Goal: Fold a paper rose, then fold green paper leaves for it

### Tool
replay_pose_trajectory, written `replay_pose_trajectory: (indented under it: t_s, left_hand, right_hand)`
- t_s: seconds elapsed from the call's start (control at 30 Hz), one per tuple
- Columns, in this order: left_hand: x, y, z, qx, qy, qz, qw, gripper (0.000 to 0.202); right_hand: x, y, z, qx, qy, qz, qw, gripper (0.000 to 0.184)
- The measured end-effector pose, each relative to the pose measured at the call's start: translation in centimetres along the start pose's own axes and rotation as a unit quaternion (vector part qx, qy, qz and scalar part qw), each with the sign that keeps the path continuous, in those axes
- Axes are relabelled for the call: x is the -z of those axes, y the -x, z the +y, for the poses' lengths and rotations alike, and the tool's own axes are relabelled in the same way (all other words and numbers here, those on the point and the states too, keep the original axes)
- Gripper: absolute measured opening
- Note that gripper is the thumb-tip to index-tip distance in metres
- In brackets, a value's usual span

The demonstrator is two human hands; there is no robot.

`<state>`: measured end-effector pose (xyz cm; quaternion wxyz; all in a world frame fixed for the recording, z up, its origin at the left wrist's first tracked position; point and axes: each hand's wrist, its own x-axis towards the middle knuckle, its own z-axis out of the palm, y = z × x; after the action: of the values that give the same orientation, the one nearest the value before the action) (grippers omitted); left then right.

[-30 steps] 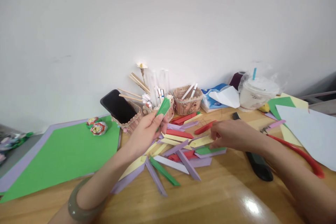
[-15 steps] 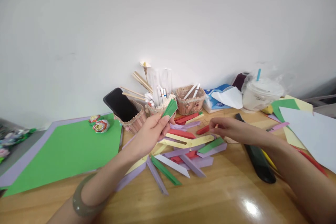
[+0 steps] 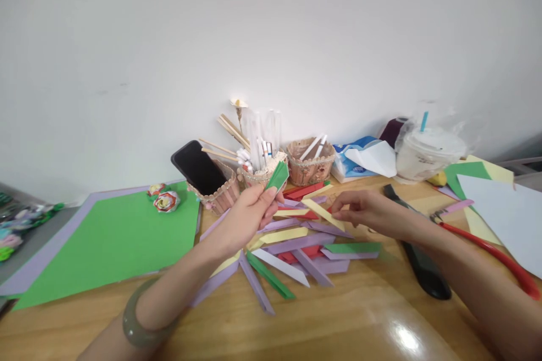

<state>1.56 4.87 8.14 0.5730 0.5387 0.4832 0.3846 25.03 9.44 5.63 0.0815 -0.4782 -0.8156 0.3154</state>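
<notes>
My left hand (image 3: pixel 249 215) is raised over the wooden table (image 3: pixel 339 316), its fingers pinched on a small stack of folded green paper strips (image 3: pixel 277 176) that points up and to the right. My right hand (image 3: pixel 364 207) pinches one end of a folded yellow paper strip (image 3: pixel 322 214), lifting it off a pile of folded strips (image 3: pixel 296 248) in purple, yellow, red, green and white that lies between and under both hands. A grey-green bangle (image 3: pixel 141 324) sits on my left wrist.
A large green sheet on purple paper (image 3: pixel 105 242) covers the table's left, with two paper roses (image 3: pixel 165 198) on it. At the wall stand a phone (image 3: pixel 195 168) in a stick holder, baskets of sticks and pens (image 3: pixel 307 166), tissues (image 3: pixel 364 158) and a lidded cup (image 3: pixel 425 152). Red-handled scissors (image 3: pixel 495 256), a black case (image 3: pixel 423 271) and loose sheets (image 3: pixel 503 211) lie right.
My right hand has risen from the pile with a yellow strip pinched in it. My left hand holds the green strips in much the same place. The view has shifted slightly.
</notes>
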Motion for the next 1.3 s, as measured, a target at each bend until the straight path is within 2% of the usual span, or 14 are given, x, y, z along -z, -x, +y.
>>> replay_pose_trajectory:
  t_s: [0.13,0.33,0.4,0.5,0.57,0.63,0.7,0.83,0.9,1.1,1.2,1.3]
  left_hand:
    - [-0.2,0.1,0.2,0.025,0.002,-0.011,1.0,0.021]
    - [-0.2,0.2,-0.2,0.023,0.023,-0.006,0.999,0.021]
    - [-0.1,0.2,-0.3,0.02,0.038,-0.004,0.999,0.021]
    - [-0.2,0.1,-0.3,0.019,0.052,0.0,0.998,0.022]
    - [-0.3,0.1,-0.2,0.017,0.055,0.0,0.998,0.023]
    - [-0.4,0.1,-0.2,0.014,0.056,0.0,0.998,0.023]
    - [-0.5,0.1,-0.3,0.012,0.056,0.0,0.998,0.024]
    - [-0.6,0.0,-0.5,0.015,0.058,-0.005,0.998,0.027]
    - [-0.6,0.0,-0.6,0.012,0.05,-0.015,0.999,0.028]
    - [-0.6,0.2,-0.6,-0.019,0.011,-0.047,0.999,0.03]
    - [-0.6,0.3,-0.6,-0.033,-0.009,-0.052,0.998,0.031]
    - [-0.9,0.3,-0.7,-0.031,-0.005,-0.044,0.999,0.029]
  right_hand:
    - [0.1,0.0,0.2,-0.015,-0.042,0.001,0.999,0.032]
    - [-0.5,0.0,-0.4,-0.029,-0.022,0.116,0.993,0.029]
    - [-0.5,0.2,-0.7,-0.013,-0.046,0.146,0.988,0.031]
    - [-0.6,0.4,-0.8,0.036,-0.121,0.136,0.983,0.033]
    - [-0.6,0.4,-0.8,0.045,-0.14,0.142,0.979,0.033]
    - [-0.6,0.3,-0.6,0.041,-0.11,0.182,0.976,0.031]
    - [-0.6,0.2,-0.2,0.057,-0.036,0.227,0.971,0.026]
    - [-0.3,0.3,0.7,0.099,0.175,0.289,0.936,0.033]
    - [0.0,0.6,0.9,0.095,0.227,0.341,0.907,0.032]
    - [1.3,2.1,-0.3,0.077,0.182,0.542,0.817,0.024]
    - [1.3,2.8,-1.4,0.074,0.134,0.572,0.806,0.021]
    - [0.2,3.2,-3.0,0.14,0.101,0.552,0.816,0.014]
